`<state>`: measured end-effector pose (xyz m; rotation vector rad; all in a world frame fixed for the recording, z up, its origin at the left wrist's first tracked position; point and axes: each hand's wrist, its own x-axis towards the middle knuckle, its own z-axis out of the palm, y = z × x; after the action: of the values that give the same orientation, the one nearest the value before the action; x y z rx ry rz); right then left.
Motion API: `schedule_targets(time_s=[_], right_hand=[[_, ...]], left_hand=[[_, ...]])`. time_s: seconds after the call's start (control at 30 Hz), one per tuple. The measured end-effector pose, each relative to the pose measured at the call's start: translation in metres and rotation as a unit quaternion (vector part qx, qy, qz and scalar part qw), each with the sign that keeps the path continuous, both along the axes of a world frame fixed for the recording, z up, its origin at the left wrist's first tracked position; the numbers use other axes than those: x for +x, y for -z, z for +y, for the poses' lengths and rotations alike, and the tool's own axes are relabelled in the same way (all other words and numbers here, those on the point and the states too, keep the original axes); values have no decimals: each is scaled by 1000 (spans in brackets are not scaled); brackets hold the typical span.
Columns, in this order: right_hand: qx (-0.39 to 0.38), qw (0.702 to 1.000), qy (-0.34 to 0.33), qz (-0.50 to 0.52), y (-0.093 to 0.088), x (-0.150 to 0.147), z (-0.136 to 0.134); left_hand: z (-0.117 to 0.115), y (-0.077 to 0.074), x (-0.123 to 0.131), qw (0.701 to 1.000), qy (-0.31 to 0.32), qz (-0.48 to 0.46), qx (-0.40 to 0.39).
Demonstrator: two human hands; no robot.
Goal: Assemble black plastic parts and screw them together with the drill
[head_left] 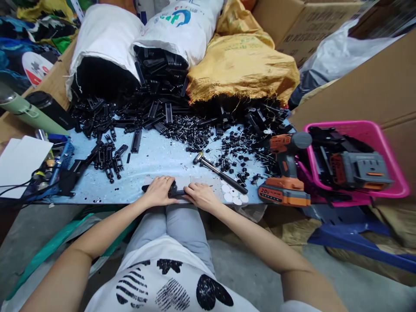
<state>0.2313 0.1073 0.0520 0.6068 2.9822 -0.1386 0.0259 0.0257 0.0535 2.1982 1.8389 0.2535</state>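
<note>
At the front edge of the blue work table (156, 154), my left hand (160, 190) is closed round a long black plastic part (177, 193) that lies crosswise. The fingers of my right hand (202, 196) are bent together at the part's right end; whether they grip it or something small is hidden. A hammer (221, 173) with a black handle lies just beyond my right hand. White round discs (234, 193) are spread beside it. Small black pieces with metal pins (227, 158) are heaped past the hammer.
White sacks (107, 43) and a yellow sack (243, 65) spill black parts at the back. An orange cordless drill (286, 169) stands at right beside a pink basket (403, 186). At left are a blue basket (66, 154), white paper (16, 169) and a green flask (35, 115).
</note>
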Motion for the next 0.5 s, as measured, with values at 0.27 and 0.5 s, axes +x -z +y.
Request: schedule_targets(time_s=[0.27, 0.5], right_hand=[[43, 999, -10, 27, -21, -7, -8], [22, 999, 1, 48, -4, -2, 16]], left_hand=[[-16, 9, -6, 994, 1, -73, 87], [37, 8, -9, 998, 9, -62, 29]])
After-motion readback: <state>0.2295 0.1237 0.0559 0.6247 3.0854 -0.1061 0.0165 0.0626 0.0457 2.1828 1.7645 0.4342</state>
